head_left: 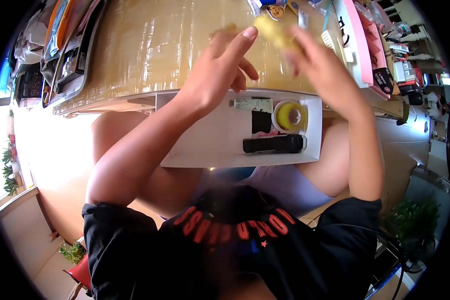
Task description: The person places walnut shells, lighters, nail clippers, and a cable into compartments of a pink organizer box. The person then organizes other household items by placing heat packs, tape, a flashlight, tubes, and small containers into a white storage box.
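Observation:
A blurred yellow object (277, 34) is in the fingers of my right hand (317, 60), above the table; its kind is smeared by motion. My left hand (217, 67) is beside it on the left, fingers loosely curled but apart and the thumb stretched toward the yellow object. A small yellowish thing shows just beyond the left fingers, too unclear to name. Below both hands, a white open box (205, 142) rests on my lap. In its right half lie a roll of yellow tape (286, 118), a black flashlight-like cylinder (272, 144), a black piece (261, 121) and a pale printed packet (254, 104).
The wooden table (145, 45) spans the front. A dark tray (82, 70) with papers and boxes stands on its left. A pink organizer (355, 45) is at the right, with small items and rubber bands (276, 11) at the back. Plants (415, 220) stand on the floor.

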The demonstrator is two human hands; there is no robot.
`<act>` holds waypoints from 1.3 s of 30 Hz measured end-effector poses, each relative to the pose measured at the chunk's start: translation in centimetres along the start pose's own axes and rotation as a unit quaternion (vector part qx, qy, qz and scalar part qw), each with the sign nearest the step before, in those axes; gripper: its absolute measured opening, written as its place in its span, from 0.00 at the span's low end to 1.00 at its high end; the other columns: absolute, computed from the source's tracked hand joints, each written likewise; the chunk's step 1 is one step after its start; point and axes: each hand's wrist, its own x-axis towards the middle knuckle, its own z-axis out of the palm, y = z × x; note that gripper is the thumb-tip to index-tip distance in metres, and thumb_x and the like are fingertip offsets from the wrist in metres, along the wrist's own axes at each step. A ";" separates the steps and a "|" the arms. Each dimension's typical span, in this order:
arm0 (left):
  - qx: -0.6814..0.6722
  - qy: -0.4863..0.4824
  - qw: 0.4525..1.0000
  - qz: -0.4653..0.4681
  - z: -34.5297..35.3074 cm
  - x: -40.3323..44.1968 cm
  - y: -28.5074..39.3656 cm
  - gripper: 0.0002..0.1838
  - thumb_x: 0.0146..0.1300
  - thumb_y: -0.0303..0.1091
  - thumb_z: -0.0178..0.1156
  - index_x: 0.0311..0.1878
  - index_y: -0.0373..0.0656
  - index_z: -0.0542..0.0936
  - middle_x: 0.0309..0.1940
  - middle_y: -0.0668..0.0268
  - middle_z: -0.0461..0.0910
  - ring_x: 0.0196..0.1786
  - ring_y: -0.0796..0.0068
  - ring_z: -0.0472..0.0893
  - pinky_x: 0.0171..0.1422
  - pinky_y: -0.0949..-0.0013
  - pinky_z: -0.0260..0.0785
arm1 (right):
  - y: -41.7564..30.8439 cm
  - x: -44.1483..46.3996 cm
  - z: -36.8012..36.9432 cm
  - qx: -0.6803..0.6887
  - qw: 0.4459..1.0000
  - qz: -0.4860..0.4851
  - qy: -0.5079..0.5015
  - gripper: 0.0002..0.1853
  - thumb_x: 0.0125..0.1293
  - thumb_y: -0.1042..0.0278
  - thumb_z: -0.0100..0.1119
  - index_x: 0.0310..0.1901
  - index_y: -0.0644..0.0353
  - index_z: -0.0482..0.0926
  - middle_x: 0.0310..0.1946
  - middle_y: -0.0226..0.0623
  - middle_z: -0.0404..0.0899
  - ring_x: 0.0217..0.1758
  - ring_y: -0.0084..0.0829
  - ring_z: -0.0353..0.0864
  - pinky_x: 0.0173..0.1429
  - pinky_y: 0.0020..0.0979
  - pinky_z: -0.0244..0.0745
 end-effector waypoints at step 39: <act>0.684 -0.175 0.707 -0.044 2.3 -0.2 -9.1 0.17 0.80 0.40 0.49 0.49 0.46 0.88 0.44 0.59 0.89 0.48 0.55 0.89 0.49 0.54 0.81 | 7.5 3.0 1.6 0.062 0.990 0.006 0.126 0.15 0.76 0.57 0.63 0.46 0.63 0.83 0.35 0.40 0.88 0.37 0.31 0.89 0.41 0.32 0.79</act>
